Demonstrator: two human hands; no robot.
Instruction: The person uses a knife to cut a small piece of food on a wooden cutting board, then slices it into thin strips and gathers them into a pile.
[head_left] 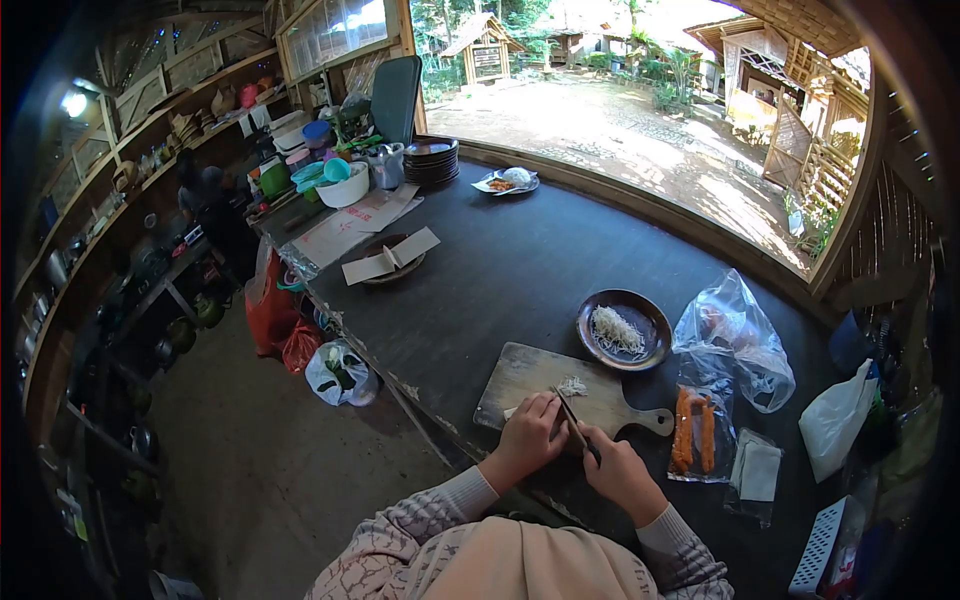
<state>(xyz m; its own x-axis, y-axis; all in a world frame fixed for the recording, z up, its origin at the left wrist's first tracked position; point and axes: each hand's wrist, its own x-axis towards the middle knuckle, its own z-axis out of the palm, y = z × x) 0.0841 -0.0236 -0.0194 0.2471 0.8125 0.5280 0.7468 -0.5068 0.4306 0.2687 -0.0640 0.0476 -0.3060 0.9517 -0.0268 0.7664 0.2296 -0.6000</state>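
Observation:
My right hand (620, 474) is closed round the handle of a knife (572, 415), its blade standing over the wooden cutting board (520, 371). Close to the blade, my left hand (528, 436) presses with bent fingers on a pale piece of food (510, 412), mostly hidden under them. A small heap of white shreds (572, 386) lies on the board just past the blade. Behind the board, a brown plate (664, 345) carries a larger pile of thin whitish shreds (617, 331).
Right of the board lie a clear plastic bag (740, 345), a packet of orange sticks (692, 432) and a small packet of white sheets (757, 468). Farther off on the dark table (480, 270) are stacked brown plates (431, 162) and a silvery plate of food (505, 182).

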